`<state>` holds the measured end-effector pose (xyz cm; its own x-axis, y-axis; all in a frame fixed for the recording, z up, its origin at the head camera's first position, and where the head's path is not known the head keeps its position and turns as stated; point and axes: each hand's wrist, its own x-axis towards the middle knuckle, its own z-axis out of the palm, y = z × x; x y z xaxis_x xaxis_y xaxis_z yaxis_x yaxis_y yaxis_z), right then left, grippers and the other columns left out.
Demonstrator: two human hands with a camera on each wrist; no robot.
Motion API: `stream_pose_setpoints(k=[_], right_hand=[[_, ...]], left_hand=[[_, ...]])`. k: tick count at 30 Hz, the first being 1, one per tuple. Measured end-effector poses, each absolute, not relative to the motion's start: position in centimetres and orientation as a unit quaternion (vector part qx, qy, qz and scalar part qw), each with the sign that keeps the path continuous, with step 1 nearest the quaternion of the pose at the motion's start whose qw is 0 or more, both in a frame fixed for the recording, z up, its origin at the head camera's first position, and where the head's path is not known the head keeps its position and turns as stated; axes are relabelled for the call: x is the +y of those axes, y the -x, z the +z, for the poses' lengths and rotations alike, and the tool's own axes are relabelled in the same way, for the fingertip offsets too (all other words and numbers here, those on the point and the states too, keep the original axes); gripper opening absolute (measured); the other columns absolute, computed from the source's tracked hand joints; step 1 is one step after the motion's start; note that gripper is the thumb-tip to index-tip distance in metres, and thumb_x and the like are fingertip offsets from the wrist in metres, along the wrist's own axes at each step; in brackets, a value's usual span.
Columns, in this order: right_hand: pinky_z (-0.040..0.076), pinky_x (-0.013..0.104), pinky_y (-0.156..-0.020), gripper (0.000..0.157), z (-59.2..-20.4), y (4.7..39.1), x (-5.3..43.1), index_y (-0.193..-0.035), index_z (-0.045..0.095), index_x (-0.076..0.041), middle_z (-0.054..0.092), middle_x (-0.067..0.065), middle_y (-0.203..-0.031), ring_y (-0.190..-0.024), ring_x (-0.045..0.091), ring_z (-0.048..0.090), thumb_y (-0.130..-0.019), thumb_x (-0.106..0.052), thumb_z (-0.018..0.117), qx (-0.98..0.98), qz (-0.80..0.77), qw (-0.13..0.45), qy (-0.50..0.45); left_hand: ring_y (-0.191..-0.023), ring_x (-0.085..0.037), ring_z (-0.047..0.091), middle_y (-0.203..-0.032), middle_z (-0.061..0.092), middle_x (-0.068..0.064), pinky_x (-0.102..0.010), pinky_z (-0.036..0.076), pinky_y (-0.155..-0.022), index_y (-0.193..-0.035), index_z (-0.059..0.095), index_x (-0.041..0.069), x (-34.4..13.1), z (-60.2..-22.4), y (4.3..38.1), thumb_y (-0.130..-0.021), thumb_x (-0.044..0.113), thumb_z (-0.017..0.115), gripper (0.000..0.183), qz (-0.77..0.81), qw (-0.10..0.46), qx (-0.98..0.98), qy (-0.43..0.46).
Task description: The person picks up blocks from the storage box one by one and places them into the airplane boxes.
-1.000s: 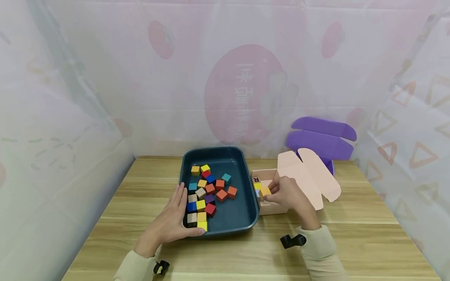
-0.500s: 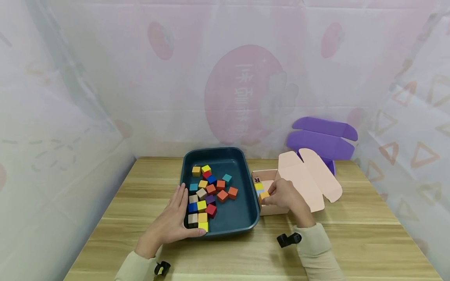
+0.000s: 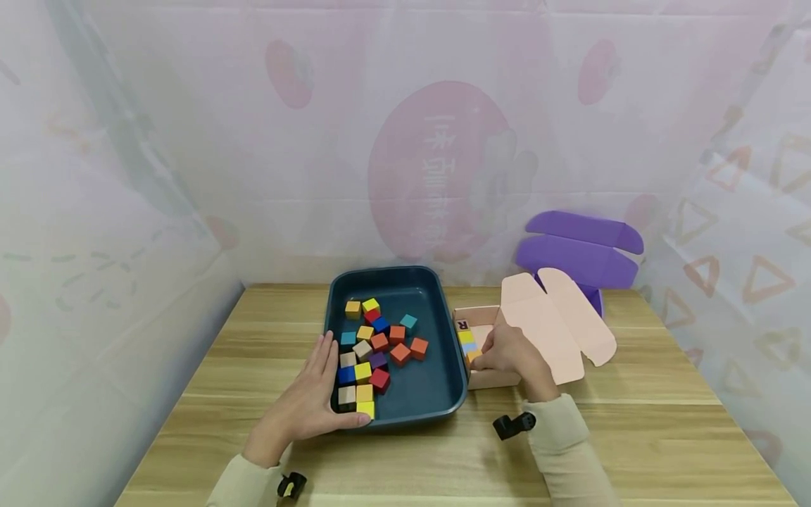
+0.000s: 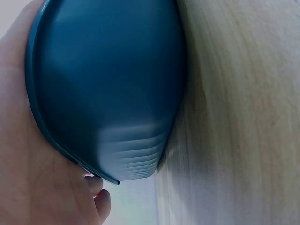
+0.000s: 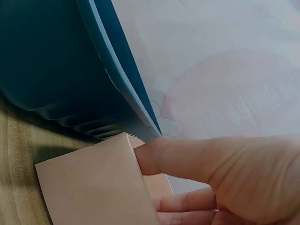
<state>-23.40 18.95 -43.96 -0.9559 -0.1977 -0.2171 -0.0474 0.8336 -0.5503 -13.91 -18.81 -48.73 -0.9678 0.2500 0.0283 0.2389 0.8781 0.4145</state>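
My left hand [image 3: 307, 394] rests along the left rim and near corner of a dark teal tray [image 3: 431, 394], fingers straight and thumb laid over the near edge. The left wrist view has the palm against the outer rim. Several coloured wooden cubes, such as a red cube [image 3: 380, 380], lie in the tray. At the right, my right hand [image 3: 510, 351] reaches into an open pale pink box [image 3: 494, 379] and pinches an orange cube [image 3: 472, 357]. That cube lines up along the box's left wall with a light blue cube [image 3: 468, 347], a yellow cube [image 3: 465, 336] and a lettered cube [image 3: 462, 325]. The box wall [image 5: 93, 183] hides the fingertips in the right wrist view.
The pink box's lid [image 3: 545, 317] lies folded out to the right. Behind it stands an open purple box [image 3: 576, 257]. The wooden table [image 3: 279, 317] meets a patterned cloth backdrop at the back and sides. The tray and pink box stand side by side.
My right hand has lowered the orange cube into the pink box, beside the light blue one, with the forearm shifting left. The left hand and tray look the same.
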Motion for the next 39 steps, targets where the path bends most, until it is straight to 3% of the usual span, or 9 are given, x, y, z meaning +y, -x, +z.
stream_pose_setpoints(k=[11, 18, 28, 34, 39], right_hand=[[0.049, 0.030, -0.060, 0.025, -44.1, 24.0, 18.3, -0.072, 0.073, -0.009, 0.067, 0.004, -0.072, -0.070, 0.021, 0.062, -0.078, -0.025, 0.090, 0.955, -0.248, 0.160, 0.036], [0.045, 0.028, -0.059, 0.025, -44.9, 24.6, 18.2, -0.069, 0.074, -0.010, 0.057, -0.001, -0.065, -0.069, 0.019, 0.057, -0.080, -0.026, 0.089, 0.960, -0.217, 0.174, 0.041], [0.060, 0.037, -0.076, 0.024, -44.8, 24.7, 18.4, -0.090, 0.080, -0.008, 0.076, 0.006, -0.097, -0.086, 0.020, 0.065, -0.082, -0.028, 0.091, 0.960, -0.211, 0.178, 0.044], [0.058, 0.038, -0.075, 0.031, -44.4, 24.4, 18.8, -0.093, 0.078, -0.007, 0.073, 0.008, -0.095, -0.085, 0.022, 0.066, -0.080, -0.030, 0.093, 0.954, -0.244, 0.170, 0.043], [0.058, 0.037, -0.072, 0.031, -43.6, 24.3, 18.5, -0.097, 0.076, -0.002, 0.075, 0.013, -0.097, -0.083, 0.024, 0.067, -0.081, -0.023, 0.092, 0.950, -0.283, 0.119, 0.058]], left_hand=[[-0.166, -0.044, 0.001, -0.179, -0.001, -0.020, -0.070, 0.025, -0.127, -0.169, 0.008, -0.001, -18.8, -48.8, 14.0, -0.074, 0.082, 0.074, 0.142, 0.211, 0.012, 0.969, -0.125], [-0.166, -0.044, 0.000, -0.179, -0.001, -0.020, -0.070, 0.025, -0.127, -0.168, 0.008, -0.002, -18.6, -48.6, 13.9, -0.074, 0.082, 0.074, 0.142, 0.215, 0.018, 0.968, -0.125], [-0.165, -0.044, 0.001, -0.179, 0.000, -0.021, -0.069, 0.024, -0.127, -0.168, 0.009, -0.003, -18.7, -48.7, 13.9, -0.074, 0.082, 0.074, 0.142, 0.213, 0.010, 0.969, -0.129], [-0.166, -0.044, 0.001, -0.179, -0.001, -0.020, -0.070, 0.024, -0.127, -0.168, 0.008, -0.002, -18.7, -48.8, 13.9, -0.074, 0.082, 0.074, 0.142, 0.212, 0.014, 0.969, -0.127], [-0.166, -0.044, 0.001, -0.179, 0.000, -0.020, -0.070, 0.023, -0.128, -0.168, 0.008, -0.002, -18.7, -48.8, 13.9, -0.074, 0.083, 0.073, 0.142, 0.212, 0.011, 0.969, -0.126]])
